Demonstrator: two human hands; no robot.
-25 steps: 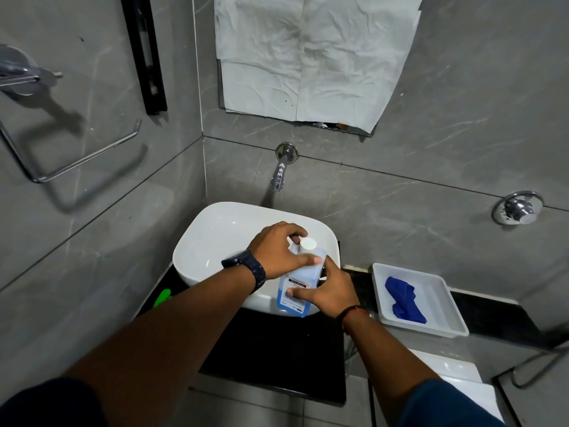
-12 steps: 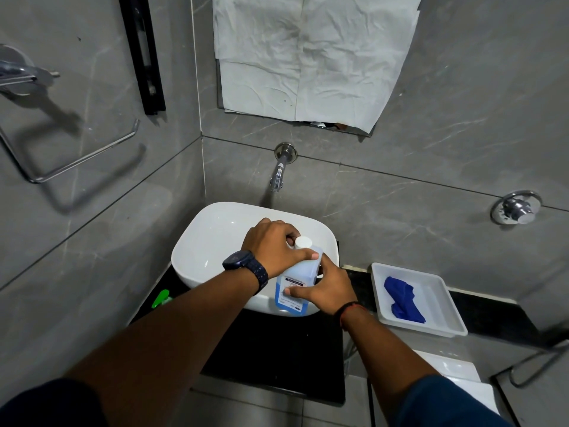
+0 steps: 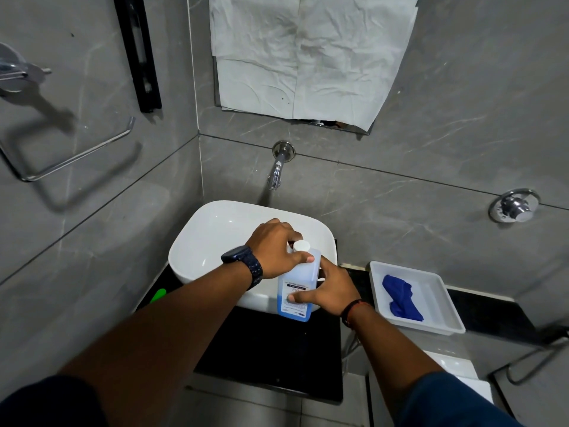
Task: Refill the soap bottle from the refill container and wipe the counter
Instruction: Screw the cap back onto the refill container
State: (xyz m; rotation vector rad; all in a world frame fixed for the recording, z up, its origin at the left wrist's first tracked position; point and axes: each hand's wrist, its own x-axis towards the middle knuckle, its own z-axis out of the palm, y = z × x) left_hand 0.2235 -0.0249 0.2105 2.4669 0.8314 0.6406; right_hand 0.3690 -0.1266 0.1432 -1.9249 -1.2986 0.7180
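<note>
Scanning left to right: a green object (image 3: 158, 295) peeks out at the left edge of the black counter (image 3: 271, 349), partly hidden by the forearm. At centre frame sits the white basin (image 3: 215, 232). The left hand (image 3: 274, 251) curls over the shoulder of the refill container (image 3: 297, 286), thumb stretched along its top just beside the white cap (image 3: 301, 245); the other fingers are hidden behind. The right hand (image 3: 331, 291) wraps the lower body, thumb pressed on the label. The container stands at the basin's front rim, centre frame. Translucent plastic, blue liquid part-way up: likely moderately heavy, walls somewhat squeezable, possibly slick. Best grip low on the body while twisting the cap. Lower right: a white tray (image 3: 443, 322) holding a blue cloth (image 3: 400, 298).
</note>
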